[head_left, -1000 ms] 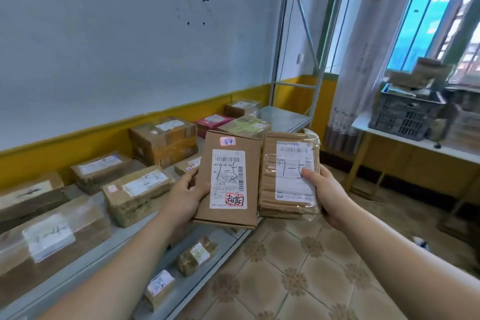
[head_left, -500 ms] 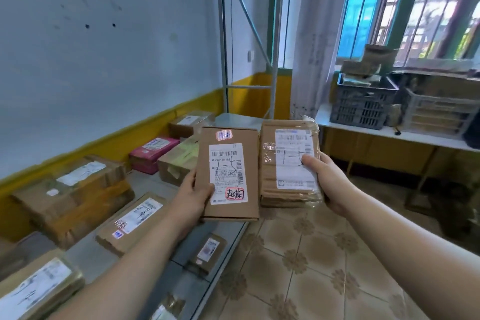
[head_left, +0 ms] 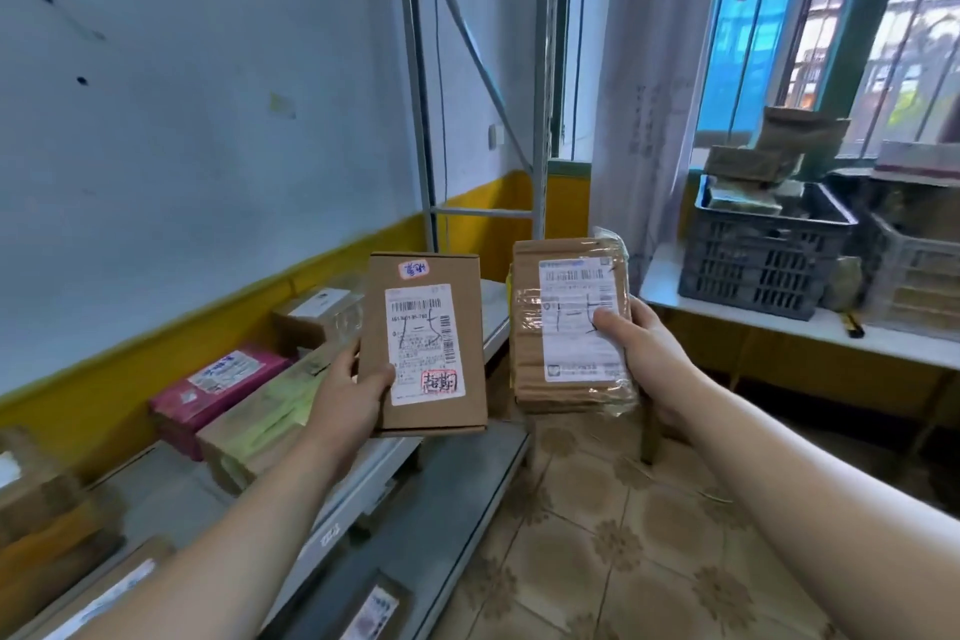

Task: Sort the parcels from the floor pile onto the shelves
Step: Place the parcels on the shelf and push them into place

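The two parcels, edge to edge half a second ago, have drawn apart, and a gap shows between them. The left hand (head_left: 353, 395) grips the flat cardboard box (head_left: 423, 343) at its lower left edge, thumb across the front. The right hand (head_left: 644, 353) clasps the taped parcel (head_left: 566, 322), thumb on its label. Both hands' fingers are hidden behind the parcels. Below the left hand, the shelf (head_left: 441, 509) carries blurred parcels, some cut off by the frame edge.

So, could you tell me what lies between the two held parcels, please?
Nothing: the head view shows a bare gap between the cardboard box and the plastic-wrapped parcel, with only the shelf behind.
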Demonstrator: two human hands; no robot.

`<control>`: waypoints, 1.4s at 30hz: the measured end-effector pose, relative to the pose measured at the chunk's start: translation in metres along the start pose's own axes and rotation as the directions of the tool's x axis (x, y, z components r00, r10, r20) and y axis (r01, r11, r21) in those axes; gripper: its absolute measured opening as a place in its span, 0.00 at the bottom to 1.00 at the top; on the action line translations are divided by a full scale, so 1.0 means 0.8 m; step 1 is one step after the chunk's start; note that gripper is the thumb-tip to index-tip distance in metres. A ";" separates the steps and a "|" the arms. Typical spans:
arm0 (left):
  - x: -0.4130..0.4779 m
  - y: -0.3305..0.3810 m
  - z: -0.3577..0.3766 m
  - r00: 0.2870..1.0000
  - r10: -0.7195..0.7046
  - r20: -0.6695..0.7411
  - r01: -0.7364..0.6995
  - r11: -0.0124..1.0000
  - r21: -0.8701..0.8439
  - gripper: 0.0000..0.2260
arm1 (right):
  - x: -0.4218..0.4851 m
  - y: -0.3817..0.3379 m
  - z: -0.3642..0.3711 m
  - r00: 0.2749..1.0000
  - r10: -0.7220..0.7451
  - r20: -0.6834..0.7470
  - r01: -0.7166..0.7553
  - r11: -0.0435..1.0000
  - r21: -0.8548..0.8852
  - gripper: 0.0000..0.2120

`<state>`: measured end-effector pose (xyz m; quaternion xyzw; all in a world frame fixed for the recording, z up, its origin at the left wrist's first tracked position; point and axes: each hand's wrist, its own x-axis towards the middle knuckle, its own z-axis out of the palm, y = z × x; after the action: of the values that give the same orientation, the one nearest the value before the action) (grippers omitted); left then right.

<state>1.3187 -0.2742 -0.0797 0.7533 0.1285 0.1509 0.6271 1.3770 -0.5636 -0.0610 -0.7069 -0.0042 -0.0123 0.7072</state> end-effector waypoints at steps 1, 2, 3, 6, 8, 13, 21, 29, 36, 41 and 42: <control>0.016 0.001 0.007 1.000 -0.004 -0.008 0.004 1.000 0.005 0.26 | 0.023 0.005 0.002 1.000 0.006 0.008 -0.006 1.000 0.001 0.15; 0.034 0.001 0.015 1.000 -0.007 -0.016 0.007 1.000 0.004 0.26 | 0.046 0.011 0.005 1.000 0.009 0.015 -0.009 1.000 0.002 0.15; 0.054 0.000 0.022 1.000 -0.010 -0.021 0.010 1.000 -0.001 0.25 | 0.071 0.016 0.008 1.000 0.014 0.020 -0.014 1.000 0.003 0.16; 0.127 -0.011 0.042 1.000 -0.004 -0.031 0.004 1.000 0.004 0.22 | 0.147 0.030 0.024 0.999 0.025 0.024 -0.024 1.000 -0.005 0.21; 0.183 -0.021 0.056 0.999 0.004 -0.032 -0.004 1.000 0.011 0.20 | 0.198 0.035 0.037 0.998 0.035 0.042 -0.035 0.999 -0.005 0.22; 0.296 -0.024 0.097 0.998 -0.031 -0.060 0.033 0.999 0.031 0.14 | 0.316 0.046 0.062 0.994 0.062 0.086 -0.060 0.998 -0.027 0.23; 0.410 -0.046 0.119 0.972 -0.155 -0.177 0.170 0.983 0.074 0.21 | 0.478 0.070 0.084 0.967 0.142 0.211 -0.138 0.990 -0.032 0.23; 0.434 -0.084 0.186 0.865 -0.188 -0.466 0.241 0.969 0.057 0.14 | 0.618 0.115 0.092 0.852 0.255 0.456 -0.198 0.965 -0.170 0.25; 0.399 -0.131 0.222 0.712 -0.402 -0.576 0.475 0.880 -0.027 0.19 | 0.680 0.159 0.116 0.760 0.344 0.551 -0.220 0.934 -0.281 0.24; 0.392 -0.159 0.222 0.663 -0.493 -0.563 0.584 0.811 -0.023 0.21 | 0.691 0.191 0.149 0.709 0.453 0.541 -0.286 0.885 -0.366 0.23; 0.394 -0.166 0.219 0.662 -0.506 -0.553 0.609 0.793 0.003 0.21 | 0.692 0.196 0.154 0.700 0.471 0.537 -0.307 0.877 -0.369 0.22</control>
<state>1.6769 -0.2885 -0.2193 0.6614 0.5337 0.1373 0.5089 1.9354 -0.4469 -0.2044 -0.7401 -0.0804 0.3672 0.5576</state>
